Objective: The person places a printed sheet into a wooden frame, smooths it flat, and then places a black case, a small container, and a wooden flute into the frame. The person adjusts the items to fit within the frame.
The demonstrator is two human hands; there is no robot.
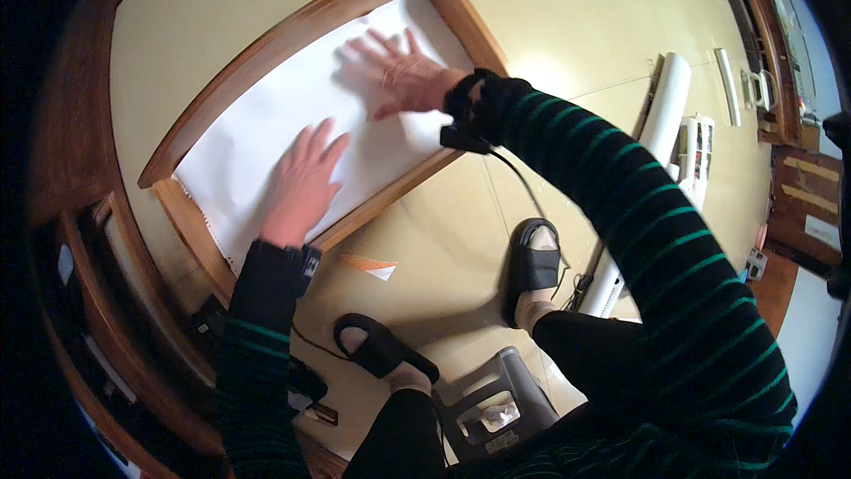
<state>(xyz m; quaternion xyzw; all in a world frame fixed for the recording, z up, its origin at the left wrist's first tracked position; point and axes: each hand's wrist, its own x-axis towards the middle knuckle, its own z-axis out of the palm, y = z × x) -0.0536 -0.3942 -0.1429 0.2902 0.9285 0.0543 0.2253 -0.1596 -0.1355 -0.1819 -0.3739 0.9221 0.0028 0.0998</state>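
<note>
Head view: left hand [303,181] and right hand [411,80] are lying splayed, empty, over paper [253,135], likely light, creasable, best held near drawer [464,20] corners.

A grey object [523,397], probably a stool, stands on the pale floor [603,0], an orange-and-white scrap [370,264] lying apart.

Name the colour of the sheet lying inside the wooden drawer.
The sheet is white, with no pattern visible; the head view shows it best.
</note>
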